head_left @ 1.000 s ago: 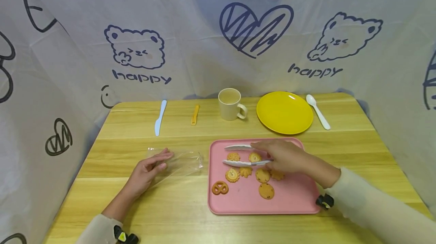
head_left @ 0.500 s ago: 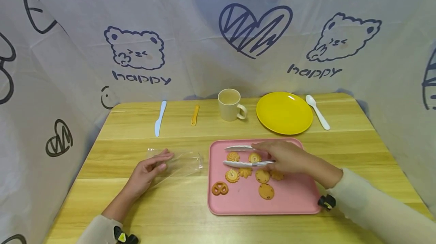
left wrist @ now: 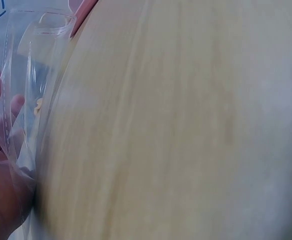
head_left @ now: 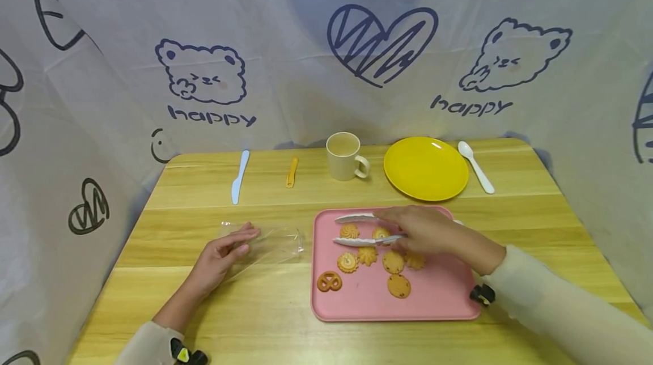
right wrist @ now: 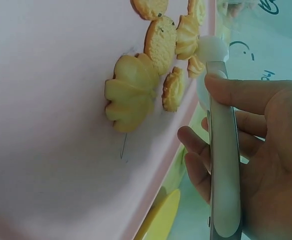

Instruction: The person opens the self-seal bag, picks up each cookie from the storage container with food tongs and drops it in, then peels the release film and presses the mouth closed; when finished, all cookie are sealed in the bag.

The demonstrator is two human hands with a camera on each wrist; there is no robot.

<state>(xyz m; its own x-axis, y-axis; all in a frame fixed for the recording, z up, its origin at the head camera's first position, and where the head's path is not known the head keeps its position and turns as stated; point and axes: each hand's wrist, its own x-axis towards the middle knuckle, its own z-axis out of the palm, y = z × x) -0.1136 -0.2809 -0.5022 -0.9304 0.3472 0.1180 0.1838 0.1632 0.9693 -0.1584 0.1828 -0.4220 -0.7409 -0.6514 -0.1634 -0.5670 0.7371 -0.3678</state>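
My left hand (head_left: 221,257) holds a clear plastic bag (head_left: 275,243) at its left end, left of the pink tray (head_left: 444,305). In the left wrist view the plastic bag (left wrist: 38,65) overlaps the fingers, so their exact hold is partly obscured. My right hand (head_left: 425,230) grips a pair of tongs (head_left: 357,242) over the tray, thumb on one arm and fingers on the other. The tong arms stand apart above a swirl cookie (head_left: 349,231) and a ring-shaped cookie (head_left: 380,233). The right wrist view shows the tongs' handle (right wrist: 225,165) and a flower-shaped cookie (right wrist: 130,92).
Several more cookies lie on the tray, among them a pretzel cookie (head_left: 329,281) and a round cookie (head_left: 398,285). Along the table's back are a light blue knife (head_left: 240,178), a small orange utensil (head_left: 292,172), a cream mug (head_left: 343,158), a yellow plate (head_left: 425,169) and a white spoon (head_left: 476,168).
My right hand and the tongs have shifted slightly left and away from me over the tray. The tong arms remain apart. The left hand and the bag have not moved.
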